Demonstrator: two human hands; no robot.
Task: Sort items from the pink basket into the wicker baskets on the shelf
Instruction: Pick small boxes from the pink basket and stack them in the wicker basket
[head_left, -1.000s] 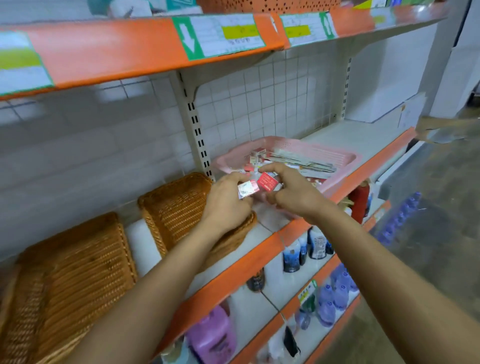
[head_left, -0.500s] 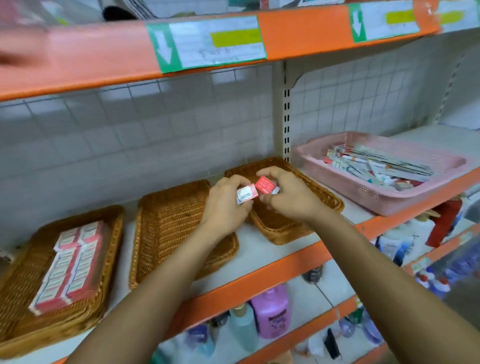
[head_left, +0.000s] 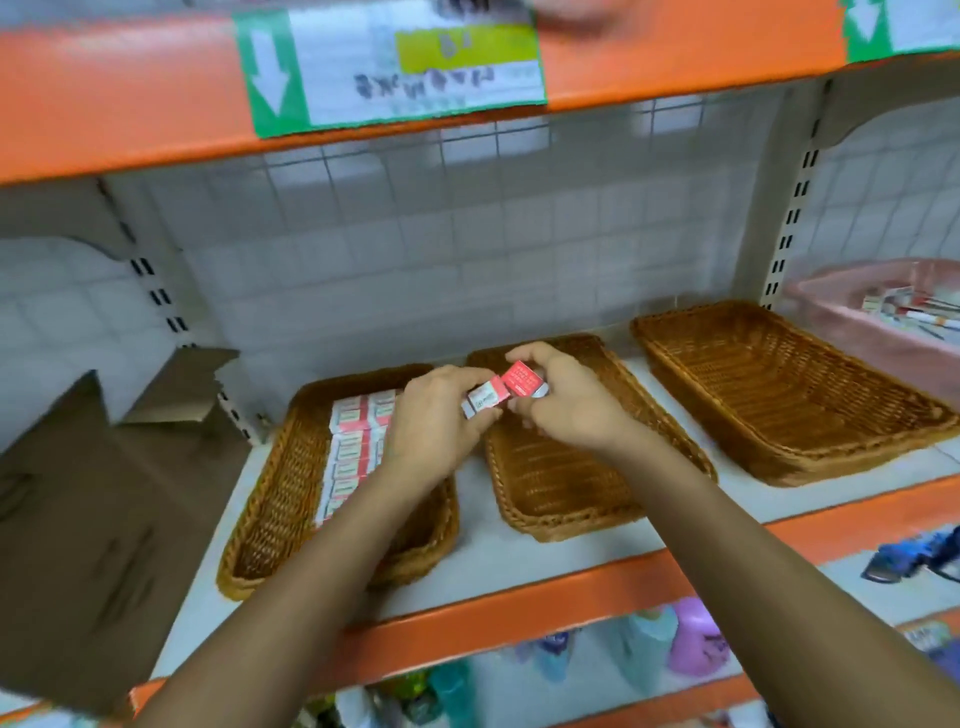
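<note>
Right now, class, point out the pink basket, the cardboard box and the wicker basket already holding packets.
pink basket (head_left: 883, 358): head view, its near wall.
cardboard box (head_left: 78, 519): head view, its front face.
left wicker basket (head_left: 275, 509): head view, its left inner wall.

Down arrow (head_left: 274, 67) on shelf label (head_left: 415, 67)

Rough woven wicker baskets (head_left: 779, 405) on a smooth shelf (head_left: 519, 561); at two o'clock the pink basket (head_left: 831, 306) is plastic; at nine, a matt brown cardboard box (head_left: 78, 519); my small cartons (head_left: 485, 400) look glossy card.
</note>
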